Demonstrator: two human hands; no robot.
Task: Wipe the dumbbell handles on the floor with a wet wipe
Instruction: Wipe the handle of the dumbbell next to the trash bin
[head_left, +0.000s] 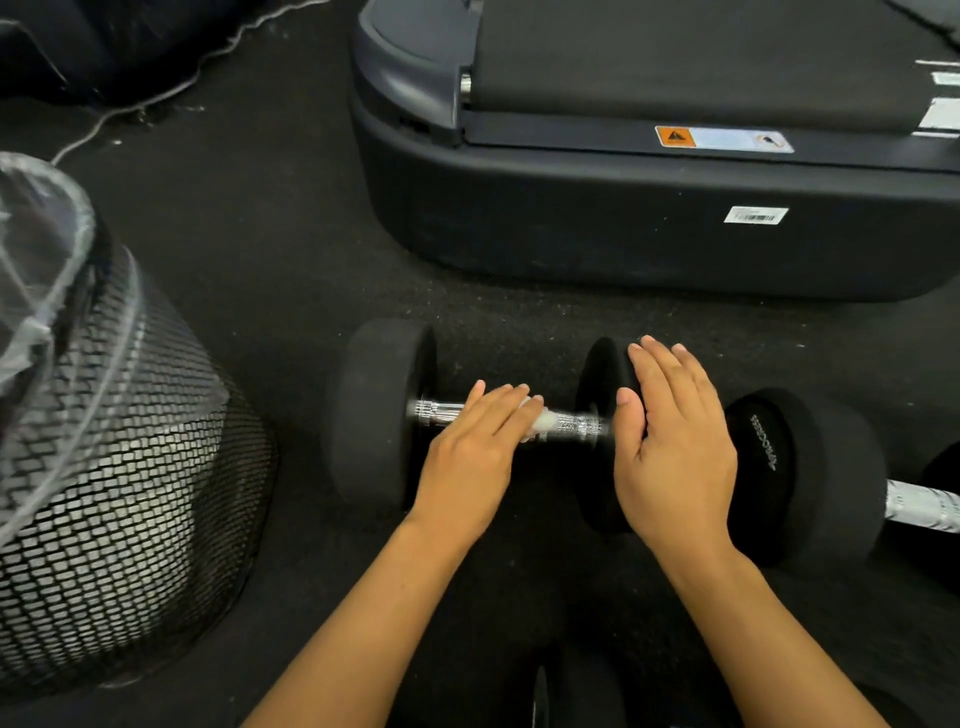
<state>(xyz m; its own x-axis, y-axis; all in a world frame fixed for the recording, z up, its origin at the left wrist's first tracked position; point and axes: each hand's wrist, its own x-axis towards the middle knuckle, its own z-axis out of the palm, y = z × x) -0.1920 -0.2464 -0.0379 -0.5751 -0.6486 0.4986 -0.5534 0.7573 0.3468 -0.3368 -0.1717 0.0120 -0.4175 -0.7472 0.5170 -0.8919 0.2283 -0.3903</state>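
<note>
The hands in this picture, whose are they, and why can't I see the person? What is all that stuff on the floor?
The camera sits on the person's head and looks down, so you see only their arms and hands, as if through their eyes. On the dark floor lies a dumbbell, a weight with a shiny metal handle between two black ends. The left hand presses a white wet wipe onto the handle to clean it. The right hand rests flat, fingers straight, on the dumbbell's right end, probably to keep it from rolling. A second dumbbell lies just to the right. On the left stands a black mesh bin lined with a clear plastic bag. The big dark machine at the top looks like the end of a treadmill.
</note>
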